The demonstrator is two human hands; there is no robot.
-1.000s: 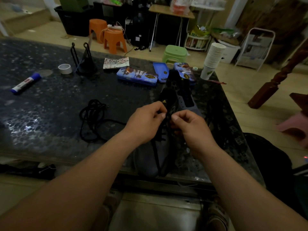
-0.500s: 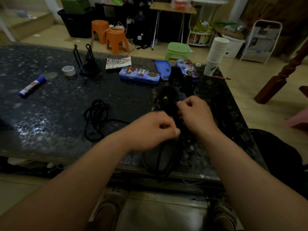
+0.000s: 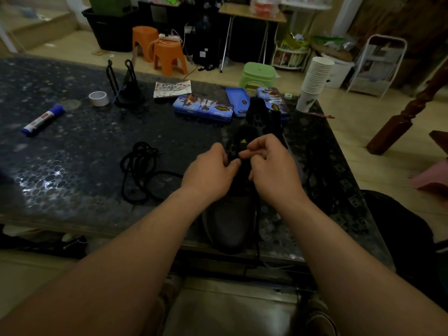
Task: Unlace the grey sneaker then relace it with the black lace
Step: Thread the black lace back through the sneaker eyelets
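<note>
The grey sneaker [image 3: 230, 221] lies on the dark pebble-patterned surface [image 3: 72, 166] near its front edge, toe pointing toward the person and heel away, with a small yellow logo [image 3: 243, 141] showing on the black tongue. Both hands meet over the eyelet area in the middle of the shoe. The left hand [image 3: 211, 175] has its fingers curled round the sneaker's left eyelet edge, its thumb stretched toward the other hand. The right hand [image 3: 271, 170] is curled too, thumb and forefinger pressed together just below the logo, pinching a strand of the black lace [image 3: 258, 229]; the exact grip is hard to make out in the dim light. From under this hand the lace runs down along the right side of the sneaker and hangs over the edge of the surface. To the left of the shoe, well apart from the hands, a loose black coil [image 3: 138, 170] of lace lies in tangled loops. Farther back sit blue printed tins [image 3: 203, 109], a leaning stack of paper cups [image 3: 315, 81], a roll of white tape [image 3: 98, 98], a black wire stand [image 3: 126, 88] and a blue-capped stick [image 3: 42, 120]. Orange stools [image 3: 169, 57] and a green stool [image 3: 258, 75] stand on the floor beyond
</note>
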